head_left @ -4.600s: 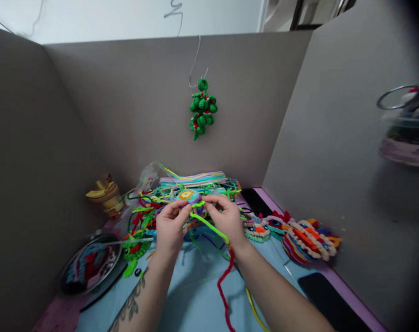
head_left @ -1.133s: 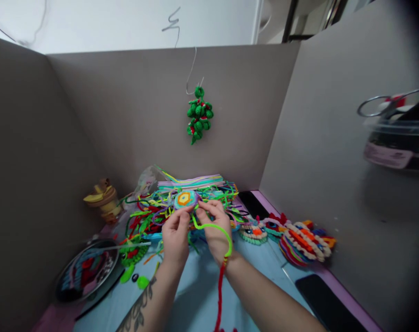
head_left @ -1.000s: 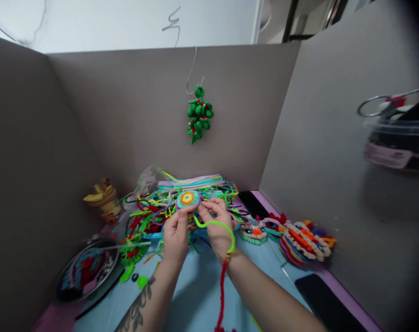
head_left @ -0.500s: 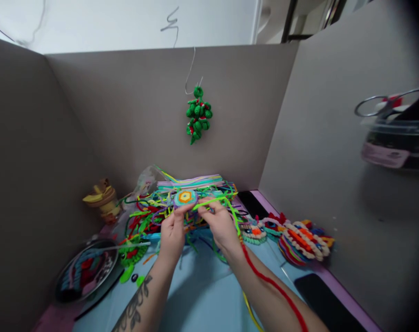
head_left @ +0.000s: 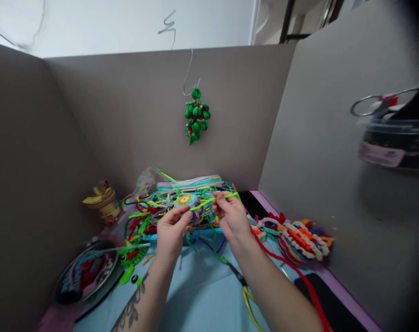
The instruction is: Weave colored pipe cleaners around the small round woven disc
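Note:
My left hand point(head_left: 171, 228) is closed in a pinch at the lower edge of a round coloured disc point(head_left: 186, 200) with an orange and yellow centre and a purple rim. A lime-green yarn strand point(head_left: 206, 203) runs from there to my right hand point(head_left: 232, 216), whose thumb and fingers pinch it. Whether the strand is joined to the disc is hidden by my left fingers. Behind both hands spreads a tangle of coloured strands point(head_left: 150, 216). Scissors with yellow handles point(head_left: 247, 295) lie below my right forearm, and a red strand point(head_left: 299, 276) passes beside that arm.
At left stand a round metal tray point(head_left: 112, 265) and a tan pot point(head_left: 104, 203). Stacked colourful yarn pieces point(head_left: 304, 242) and a dark phone-like slab point(head_left: 329, 295) lie at right. Grey panels point(head_left: 126, 106) enclose the table; a green yarn ornament point(head_left: 196, 115) hangs at the back.
My right hand has moved right and away from the left, drawing the lime-green strand out between them. The disc has tilted and dropped slightly. The scissors now show beside my right forearm.

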